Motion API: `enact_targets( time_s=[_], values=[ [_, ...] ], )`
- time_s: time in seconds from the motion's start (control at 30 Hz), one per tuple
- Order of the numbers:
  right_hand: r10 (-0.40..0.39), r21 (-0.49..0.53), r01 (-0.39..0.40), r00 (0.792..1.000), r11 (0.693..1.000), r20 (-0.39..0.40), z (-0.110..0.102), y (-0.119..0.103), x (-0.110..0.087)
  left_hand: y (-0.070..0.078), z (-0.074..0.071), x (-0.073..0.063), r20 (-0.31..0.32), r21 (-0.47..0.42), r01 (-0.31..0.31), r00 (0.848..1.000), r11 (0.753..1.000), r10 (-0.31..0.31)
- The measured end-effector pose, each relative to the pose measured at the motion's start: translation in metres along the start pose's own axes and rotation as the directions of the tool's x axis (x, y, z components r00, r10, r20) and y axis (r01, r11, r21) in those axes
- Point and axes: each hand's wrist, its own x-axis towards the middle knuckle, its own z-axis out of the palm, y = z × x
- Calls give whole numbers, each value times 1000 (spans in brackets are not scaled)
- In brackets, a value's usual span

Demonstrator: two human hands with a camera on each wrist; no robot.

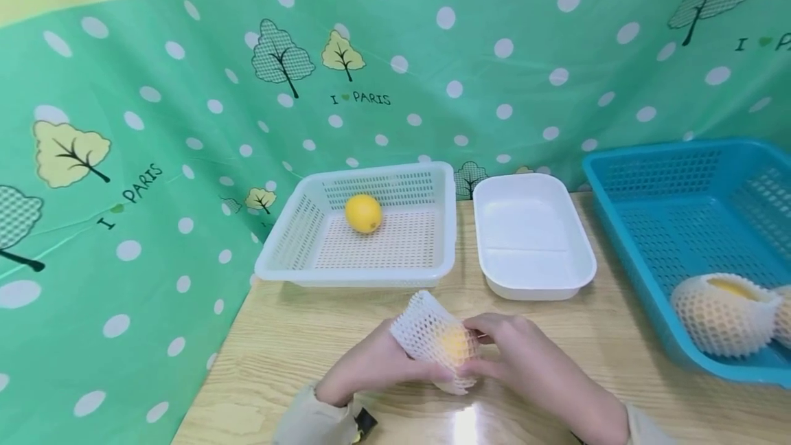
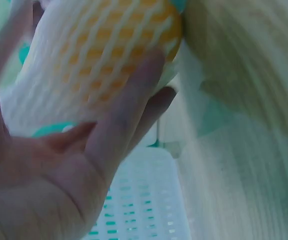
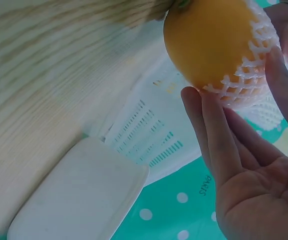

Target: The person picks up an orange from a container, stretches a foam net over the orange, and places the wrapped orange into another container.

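Note:
Close over the table, both hands hold an orange [image 3: 209, 45] partly covered by a white foam fruit net [image 1: 422, 327]. My left hand [image 1: 382, 362] grips the netted fruit from the left, its thumb along the near side, with the net's loose end standing up by the wrist. On the other side, my right hand [image 1: 522, 359] pinches the net's edge against the fruit between thumb and fingers. In the right wrist view the fruit's end is bare beyond the net edge, with a green stem spot at the top.
Behind the hands stands a white perforated basket [image 1: 364, 275] with one yellow fruit [image 1: 363, 213] inside. Right of it sits a white plastic tub [image 1: 525, 249]. A blue basket [image 1: 643, 280] at the right contains foam-netted fruit [image 1: 719, 318]. Green dotted cloth [image 1: 420, 88] hangs behind.

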Motion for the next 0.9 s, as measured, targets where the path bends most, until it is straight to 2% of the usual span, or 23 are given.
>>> enact_targets(
  time_s=[0.1, 0.17, 0.23, 0.37, 0.43, 0.63, 0.77, 0.9],
  values=[
    [45, -14, -46, 998, 999, -32, 3, -2, 1, 4, 5, 1, -106, -11, 47, 993, 999, -48],
    [59, -32, -61, 997, 998, -53, 5, -2, 2, 6, 9, 1, -139, -9, 56, 989, 998, -57],
    [63, -58, -67, 996, 996, -67, 9, -2, 2, 8, 12, 0, -160, 26, 41, 986, 999, -36],
    [40, -125, -48, 997, 991, -69, 16, 1, 1, 6, 17, 1, -177, 130, 24, 984, 991, 0],
    [24, -141, -32, 998, 990, -57, 18, 3, 1, 2, 19, 2, -184, 168, 34, 983, 985, -2],
    [-24, -155, 21, 1000, 988, -16, 9, 6, 4, -9, 22, 4, -195, 184, 69, 980, 981, -32],
    [-85, -131, 81, 996, 988, -22, 2, 9, 4, -13, 24, 5, -191, 219, 44, 982, 975, -1],
    [-144, -79, 142, 989, 987, -22, 2, 11, 6, -16, 21, 8, -158, 227, -6, 987, 974, 43]
  ],
)
